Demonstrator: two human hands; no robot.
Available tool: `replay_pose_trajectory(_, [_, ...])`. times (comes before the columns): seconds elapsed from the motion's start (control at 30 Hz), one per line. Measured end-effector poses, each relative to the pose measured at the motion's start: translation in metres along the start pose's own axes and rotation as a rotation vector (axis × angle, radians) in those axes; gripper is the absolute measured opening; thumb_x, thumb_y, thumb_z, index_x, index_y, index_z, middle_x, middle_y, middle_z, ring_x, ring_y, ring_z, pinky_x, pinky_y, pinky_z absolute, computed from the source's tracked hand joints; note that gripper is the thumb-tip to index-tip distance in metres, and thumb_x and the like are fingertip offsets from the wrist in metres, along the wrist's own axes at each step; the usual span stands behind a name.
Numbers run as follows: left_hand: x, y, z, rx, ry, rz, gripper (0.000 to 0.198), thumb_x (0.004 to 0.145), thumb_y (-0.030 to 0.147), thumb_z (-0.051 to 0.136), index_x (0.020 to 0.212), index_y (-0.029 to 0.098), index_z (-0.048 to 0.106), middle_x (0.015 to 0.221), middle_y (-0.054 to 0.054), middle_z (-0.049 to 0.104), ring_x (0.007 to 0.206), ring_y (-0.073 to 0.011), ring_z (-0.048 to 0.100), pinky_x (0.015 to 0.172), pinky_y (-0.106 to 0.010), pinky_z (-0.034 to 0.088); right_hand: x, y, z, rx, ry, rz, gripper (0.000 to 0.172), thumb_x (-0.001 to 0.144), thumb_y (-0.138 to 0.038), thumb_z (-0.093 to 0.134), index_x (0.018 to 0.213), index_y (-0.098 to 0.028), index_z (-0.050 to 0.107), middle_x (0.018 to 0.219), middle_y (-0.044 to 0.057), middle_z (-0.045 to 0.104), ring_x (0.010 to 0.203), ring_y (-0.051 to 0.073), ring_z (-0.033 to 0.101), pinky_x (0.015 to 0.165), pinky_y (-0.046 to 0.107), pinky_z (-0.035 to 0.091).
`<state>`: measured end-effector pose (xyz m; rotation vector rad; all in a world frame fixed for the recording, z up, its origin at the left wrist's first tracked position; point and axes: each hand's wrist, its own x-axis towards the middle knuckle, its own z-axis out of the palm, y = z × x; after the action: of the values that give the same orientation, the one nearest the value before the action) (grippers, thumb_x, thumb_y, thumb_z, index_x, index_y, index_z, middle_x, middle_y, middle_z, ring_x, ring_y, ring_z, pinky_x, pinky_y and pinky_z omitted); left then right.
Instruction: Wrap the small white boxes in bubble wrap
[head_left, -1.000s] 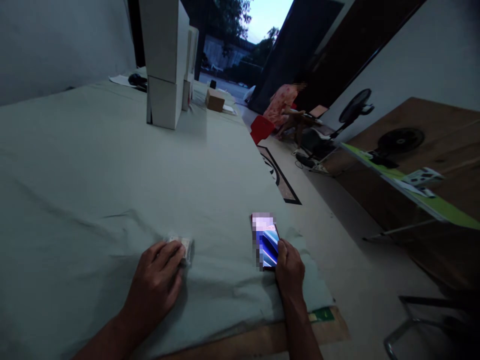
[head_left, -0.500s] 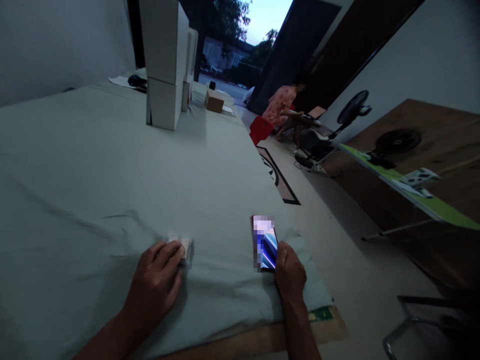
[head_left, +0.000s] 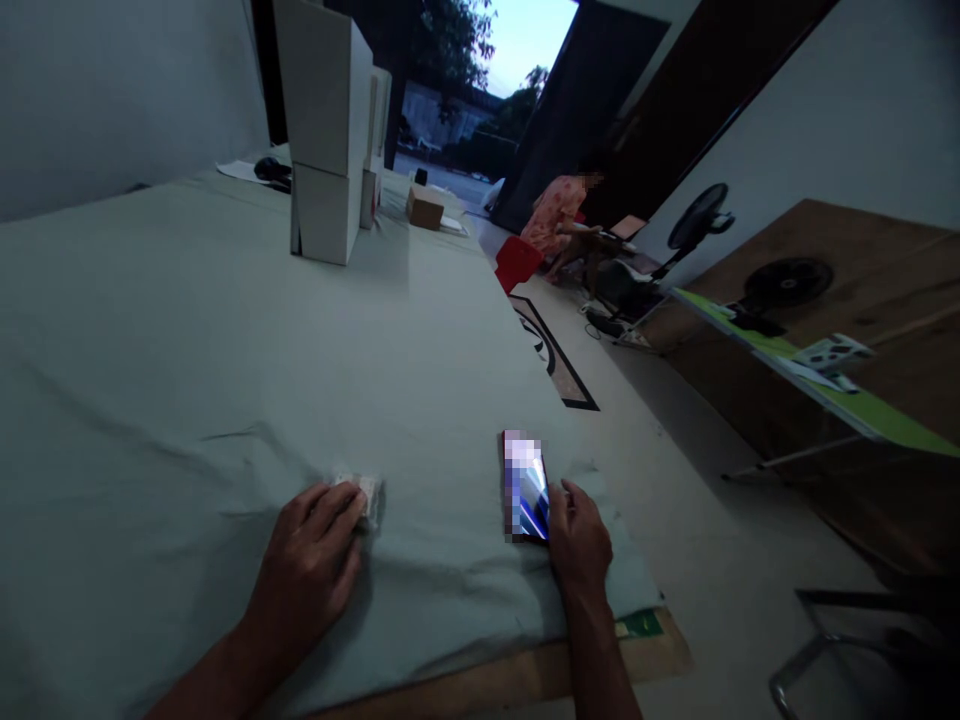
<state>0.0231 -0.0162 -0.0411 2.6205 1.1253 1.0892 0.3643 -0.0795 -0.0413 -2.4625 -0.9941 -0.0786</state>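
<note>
The fingers of the left hand [head_left: 311,545] cover much of a small packet [head_left: 370,500], so its contents cannot be told; its wrapping is perhaps clear plastic. The right hand [head_left: 581,540] hides the lower right edge of the phone [head_left: 534,485], whose screen is partly pixelated. The bottom edge cuts off both forearms [head_left: 607,655]. The top edge crops the tall white box [head_left: 315,100], which partly hides a black object [head_left: 270,168]. The right edge trims the green tabletop [head_left: 885,405].

My head camera faced forward and down.
It sat close above the tabletop [head_left: 315,350], my left fingers [head_left: 326,510] and right fingers [head_left: 579,510] low in view, and looked across toward the far doorway [head_left: 472,105].
</note>
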Motion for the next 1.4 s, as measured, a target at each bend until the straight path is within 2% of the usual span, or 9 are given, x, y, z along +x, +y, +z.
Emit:
replay_pose_trajectory(0.07, [0.0,0.0,0.0,0.003,0.007,0.004,0.041,0.086,0.008,0.05,0.126,0.016,0.052,0.122,-0.011,0.059,0.11,-0.0295,0.048,0.093,-0.046,0.043,0.001,-0.005,-0.005,-0.049,-0.075,0.008,0.067,0.087,-0.06,0.039,0.128,-0.009,0.054,0.119,0.017,0.062,0.102,0.027,0.059,0.085,0.035,0.044])
replay_pose_trajectory(0.17, [0.0,0.001,0.0,0.007,0.008,0.009,0.04,0.086,0.008,0.051,0.125,0.017,0.052,0.122,-0.011,0.059,0.109,-0.0299,0.048,0.093,-0.047,0.043,-0.002,-0.019,-0.012,-0.189,-0.183,-0.017,0.079,0.082,-0.062,0.05,0.136,-0.005,0.044,0.122,0.02,0.06,0.112,0.032,0.055,0.089,0.038,0.043])
replay_pose_trajectory(0.3, [0.001,0.002,0.0,0.013,0.015,0.016,0.042,0.086,0.009,0.051,0.127,0.017,0.051,0.121,-0.011,0.06,0.107,-0.0295,0.049,0.091,-0.046,0.044,-0.009,-0.041,-0.016,-0.357,-0.226,-0.063,0.084,0.082,-0.061,0.054,0.14,-0.002,0.037,0.123,0.023,0.058,0.113,0.036,0.054,0.086,0.041,0.043])
replay_pose_trajectory(0.47, [0.0,0.002,0.0,0.02,0.015,0.022,0.042,0.086,0.008,0.051,0.127,0.017,0.051,0.121,-0.01,0.06,0.108,-0.0297,0.049,0.092,-0.046,0.043,-0.013,-0.052,-0.011,-0.424,-0.172,-0.103,0.077,0.083,-0.052,0.058,0.136,0.0,0.038,0.118,0.024,0.06,0.108,0.037,0.056,0.084,0.041,0.042])
replay_pose_trajectory(0.7, [0.0,0.002,-0.001,0.009,0.023,0.017,0.041,0.086,0.008,0.051,0.126,0.016,0.053,0.121,-0.011,0.061,0.107,-0.0294,0.049,0.091,-0.046,0.044,-0.021,-0.044,-0.003,-0.46,0.092,-0.292,0.073,0.081,-0.042,0.063,0.137,-0.003,0.036,0.121,0.023,0.057,0.104,0.034,0.053,0.084,0.041,0.038])
replay_pose_trajectory(0.8, [0.0,0.003,-0.001,0.01,0.024,0.017,0.04,0.085,0.009,0.052,0.125,0.015,0.053,0.12,-0.011,0.061,0.107,-0.0296,0.05,0.091,-0.047,0.044,-0.025,-0.045,-0.005,-0.484,0.15,-0.358,0.07,0.082,-0.038,0.062,0.137,-0.005,0.036,0.124,0.022,0.055,0.107,0.034,0.051,0.085,0.042,0.036])
replay_pose_trajectory(1.0, [-0.001,0.002,-0.001,0.006,0.021,0.011,0.04,0.086,0.008,0.051,0.126,0.015,0.053,0.12,-0.012,0.061,0.108,-0.0293,0.049,0.091,-0.046,0.044,-0.028,-0.047,-0.012,-0.533,0.155,-0.412,0.066,0.082,-0.034,0.064,0.136,-0.005,0.039,0.124,0.02,0.055,0.109,0.033,0.048,0.089,0.042,0.033])
replay_pose_trajectory(1.4, [-0.001,0.002,0.0,-0.009,0.022,-0.001,0.04,0.086,0.009,0.05,0.125,0.016,0.053,0.121,-0.011,0.06,0.109,-0.0285,0.048,0.093,-0.047,0.043,-0.026,-0.046,-0.011,-0.541,0.128,-0.411,0.063,0.084,-0.036,0.059,0.135,-0.007,0.038,0.123,0.021,0.056,0.105,0.033,0.05,0.088,0.043,0.032])
